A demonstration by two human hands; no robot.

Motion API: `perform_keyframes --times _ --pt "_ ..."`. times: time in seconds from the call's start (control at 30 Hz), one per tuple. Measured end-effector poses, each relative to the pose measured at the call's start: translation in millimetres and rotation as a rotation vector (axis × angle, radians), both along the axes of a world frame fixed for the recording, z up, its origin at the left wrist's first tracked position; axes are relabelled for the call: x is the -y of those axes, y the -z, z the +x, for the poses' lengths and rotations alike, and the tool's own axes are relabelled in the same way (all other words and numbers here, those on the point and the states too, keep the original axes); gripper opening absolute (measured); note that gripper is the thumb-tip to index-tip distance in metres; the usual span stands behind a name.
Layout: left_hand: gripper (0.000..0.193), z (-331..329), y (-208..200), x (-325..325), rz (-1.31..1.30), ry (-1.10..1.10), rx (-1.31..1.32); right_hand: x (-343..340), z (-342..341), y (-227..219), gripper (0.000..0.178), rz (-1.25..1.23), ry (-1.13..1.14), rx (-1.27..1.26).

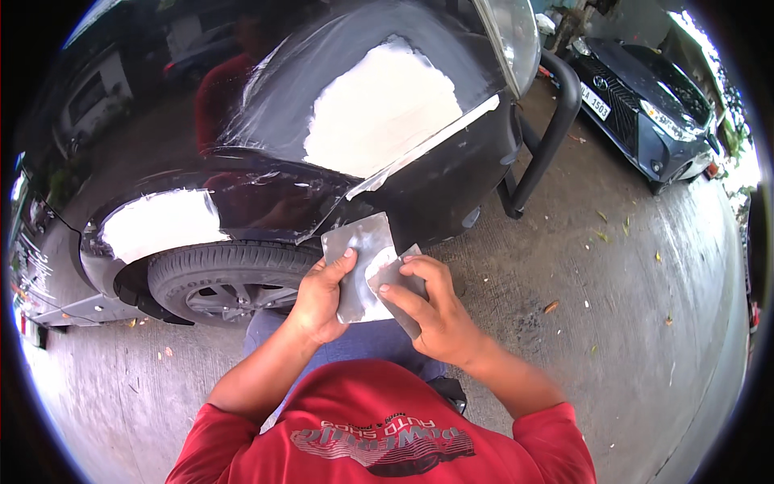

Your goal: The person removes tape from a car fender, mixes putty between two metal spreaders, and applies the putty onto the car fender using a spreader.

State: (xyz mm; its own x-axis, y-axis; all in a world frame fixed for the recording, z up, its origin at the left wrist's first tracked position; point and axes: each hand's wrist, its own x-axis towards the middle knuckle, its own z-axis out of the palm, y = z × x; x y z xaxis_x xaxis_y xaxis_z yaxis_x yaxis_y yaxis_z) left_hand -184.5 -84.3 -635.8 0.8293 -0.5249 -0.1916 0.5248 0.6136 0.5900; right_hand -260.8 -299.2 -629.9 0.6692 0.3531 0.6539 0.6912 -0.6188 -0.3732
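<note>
My left hand point(324, 294) grips a flat grey metal plate point(355, 250) by its left side, thumb on top. White filler paste point(379, 264) is smeared over the plate's right part. In my right hand point(439, 319) is a smaller grey spreader point(409, 282), its edge against the paste on the plate. Just beyond my hands, the black car's fender carries a large white filler patch point(383, 109) ringed by sanded grey. A second white patch point(161, 224) sits above the wheel arch on the left.
The car's front tyre point(234, 278) is close on the left, beside my knees. A black tubular bumper bar point(556, 121) juts out at the right. Farther right, a dark car point(645, 105) stands on the concrete floor point(580, 274), where dry leaves lie.
</note>
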Motion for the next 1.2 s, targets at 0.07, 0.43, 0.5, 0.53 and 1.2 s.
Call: perform_keyframes --times 0.07,0.43,0.5,0.53,1.2 --pt "0.035 -0.4 2.2 -1.9 -0.001 0.018 0.014 -8.2 -2.5 14.1 0.076 0.063 0.027 0.017" --pt "0.037 -6.6 -3.7 -56.2 0.425 -0.080 0.000 31.9 5.9 24.1 0.066 -0.142 0.080 -0.291" --pt "0.037 -6.4 17.8 -55.2 0.627 -0.010 0.202 21.5 12.0 -31.5 0.069 -0.204 0.074 -0.146" --pt "0.039 -0.9 23.6 -44.3 0.682 0.038 0.189 9.6 10.2 -51.7 0.069 -0.235 0.075 -0.144" --pt "0.026 -6.9 29.3 -60.3 0.084 -0.108 -0.040 -50.2 33.8 -88.0 0.037 -0.475 -0.364 -0.291"
